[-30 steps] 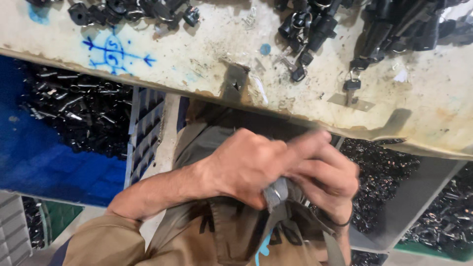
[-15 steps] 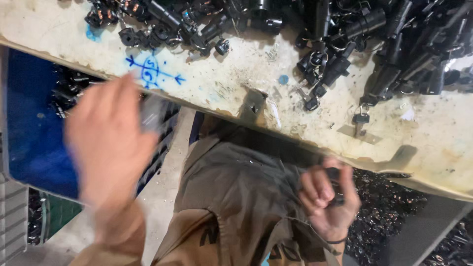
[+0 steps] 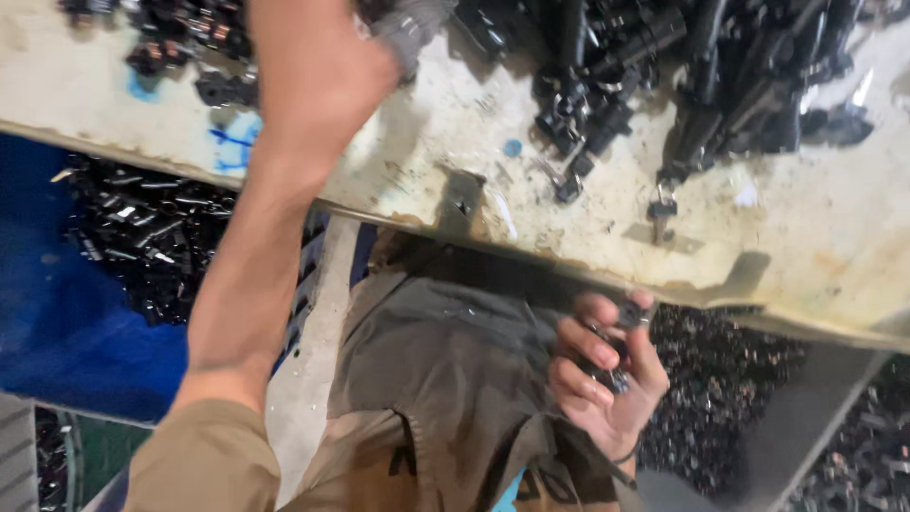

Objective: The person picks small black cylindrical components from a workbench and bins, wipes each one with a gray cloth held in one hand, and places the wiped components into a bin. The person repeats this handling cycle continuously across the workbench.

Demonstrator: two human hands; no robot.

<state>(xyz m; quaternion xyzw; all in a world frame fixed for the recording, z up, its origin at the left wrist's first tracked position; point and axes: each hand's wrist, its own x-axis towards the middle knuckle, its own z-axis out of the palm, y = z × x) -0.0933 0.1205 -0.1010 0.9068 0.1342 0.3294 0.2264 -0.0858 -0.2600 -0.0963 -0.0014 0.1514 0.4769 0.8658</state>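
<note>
Nearest to the camera, the right hand [image 3: 607,379] stays low, in front of the person's brown clothing [image 3: 445,379] and under the edge of the worktable [image 3: 398,180]. Its fingers [image 3: 578,337] are curled inward, and they close around a few small black parts [image 3: 611,365]. One small dark piece [image 3: 633,311] sits at the fingertips, near the table edge, and the others lie in the palm, half covered by the fingers.

The left arm [image 3: 251,256] goes up from the tan sleeve [image 3: 204,460] across the table edge. The left hand [image 3: 322,47] is at the top of the picture, over the table, beside a grey ribbed part [image 3: 412,19]. The hand is blurred and cut by the frame, so I cannot tell if its fingers are apart or together, or if they touch this part.

On the table, further away, a big heap of black parts [image 3: 682,66] covers the upper right side. A smaller group of dark parts [image 3: 190,57] lies on the upper left, near a blue mark [image 3: 232,142] painted on the surface.

Below the table on the left, a blue container [image 3: 66,332] holds many black parts [image 3: 133,237]. On the right side, a grey bin [image 3: 825,398] is also filled with small black parts [image 3: 730,379].
</note>
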